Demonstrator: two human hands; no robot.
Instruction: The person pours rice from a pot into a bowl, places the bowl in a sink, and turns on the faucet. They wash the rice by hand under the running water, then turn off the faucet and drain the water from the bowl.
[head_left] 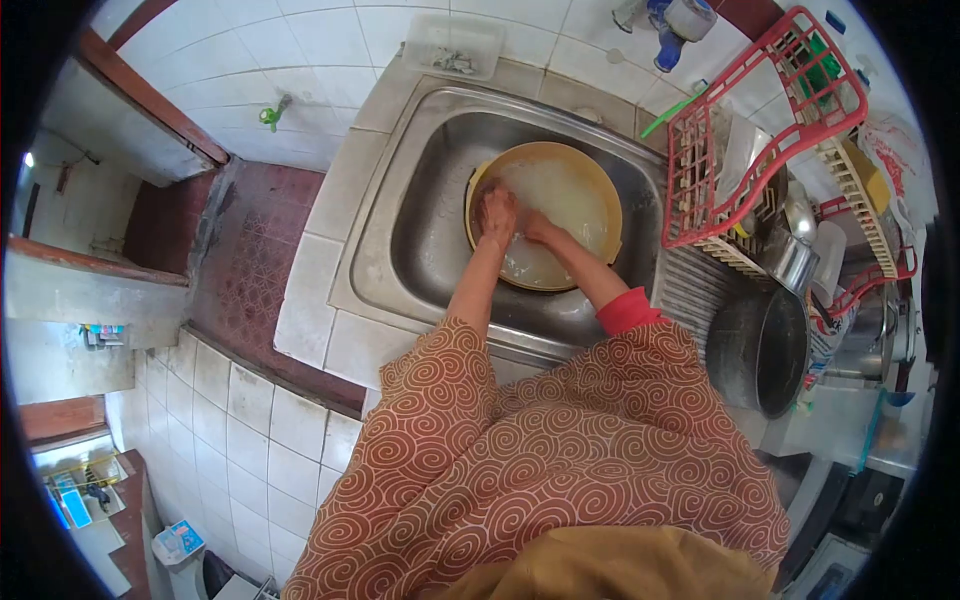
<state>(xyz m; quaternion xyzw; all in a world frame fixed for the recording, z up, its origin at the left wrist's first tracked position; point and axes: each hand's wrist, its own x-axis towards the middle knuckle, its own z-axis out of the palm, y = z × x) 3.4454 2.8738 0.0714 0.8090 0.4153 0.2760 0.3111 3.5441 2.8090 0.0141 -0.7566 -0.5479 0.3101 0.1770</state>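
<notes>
A round yellow basin (612,190) with cloudy, whitish water stands in the steel sink (425,215). Near the basin's left inner side is my left hand (497,212), its back showing and its fingertips hard to make out. My right hand (538,228) dips into the water close beside it, near the middle; its fingers are under the cloudy surface. Whether either hand holds something is hidden.
A red and cream dish rack (690,185) with metal ware stands right of the sink. Below it, a large dark pot (760,350) rests by the ribbed drainboard (690,290). A clear tray (455,50) sits behind the sink, and a blue tap (668,50) is on the wall.
</notes>
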